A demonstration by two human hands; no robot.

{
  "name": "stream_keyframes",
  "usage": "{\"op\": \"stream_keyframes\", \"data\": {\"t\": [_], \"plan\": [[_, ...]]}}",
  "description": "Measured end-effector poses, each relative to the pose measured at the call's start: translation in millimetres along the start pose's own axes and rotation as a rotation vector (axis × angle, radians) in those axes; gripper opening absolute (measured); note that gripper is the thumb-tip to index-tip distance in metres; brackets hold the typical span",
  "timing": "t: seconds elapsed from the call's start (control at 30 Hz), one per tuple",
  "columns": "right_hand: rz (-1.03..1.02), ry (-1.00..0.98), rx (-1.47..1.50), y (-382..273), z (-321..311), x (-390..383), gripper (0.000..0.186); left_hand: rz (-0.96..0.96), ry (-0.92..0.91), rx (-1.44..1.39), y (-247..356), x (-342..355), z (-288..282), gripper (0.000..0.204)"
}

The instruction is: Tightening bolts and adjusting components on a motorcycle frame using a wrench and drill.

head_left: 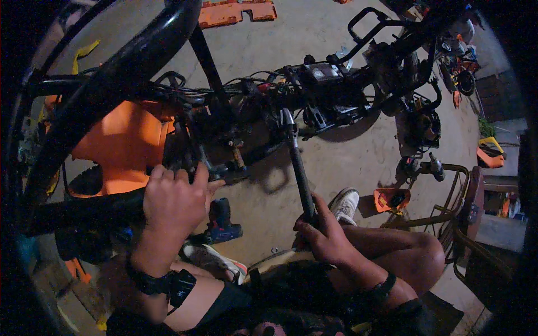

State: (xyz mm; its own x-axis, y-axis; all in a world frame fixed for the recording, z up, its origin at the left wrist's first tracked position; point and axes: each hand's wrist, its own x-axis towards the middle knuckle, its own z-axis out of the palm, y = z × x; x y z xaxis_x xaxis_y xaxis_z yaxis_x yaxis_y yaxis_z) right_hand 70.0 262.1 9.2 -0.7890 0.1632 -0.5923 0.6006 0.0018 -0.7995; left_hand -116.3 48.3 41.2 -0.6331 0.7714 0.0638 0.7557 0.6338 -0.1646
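Observation:
A hammer (303, 182) with a dark handle is held in my right hand (322, 232), fingers wrapped round the lower grip. Its silver head points up and away, close to the black vehicle frame (216, 67). My left hand (175, 196) lies over a thick black frame tube (95, 211), the fingers curled over its far side. The index finger and thumb stretch toward a metal joint beside an upright rusty bolt-like piece (237, 155). The undersides of the left fingers are hidden. An orange body panel (126, 143) sits behind that tube.
A dark cordless power tool (220, 221) stands on the floor between my left hand and shoe. At right are an orange tray (392, 199), another power tool (431, 167) and a metal-framed chair (457, 207). An orange panel (241, 12) lies on the far floor.

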Motion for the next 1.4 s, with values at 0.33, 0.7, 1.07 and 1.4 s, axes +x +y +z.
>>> {"op": "stream_keyframes", "data": {"t": [0.33, 0.7, 1.07, 1.4], "plan": [[0.133, 0.027, -0.012, 14, 5, -1, 0.064, 0.027, 0.002, 0.009, 0, 1, -2, 0.036], [0.182, 0.016, -0.103, 43, 7, 5, 0.058, -0.018, -0.037, 0.013, 2, 2, -3, 0.037], [0.103, -0.339, -0.624, 128, 13, -2, 0.021, 0.056, -0.145, 0.044, 1, 4, 6, 0.032], [0.29, -0.34, -0.013, 60, 94, -20, 0.023, -0.125, -0.3, 0.002, 6, 11, -22, 0.042]]}}
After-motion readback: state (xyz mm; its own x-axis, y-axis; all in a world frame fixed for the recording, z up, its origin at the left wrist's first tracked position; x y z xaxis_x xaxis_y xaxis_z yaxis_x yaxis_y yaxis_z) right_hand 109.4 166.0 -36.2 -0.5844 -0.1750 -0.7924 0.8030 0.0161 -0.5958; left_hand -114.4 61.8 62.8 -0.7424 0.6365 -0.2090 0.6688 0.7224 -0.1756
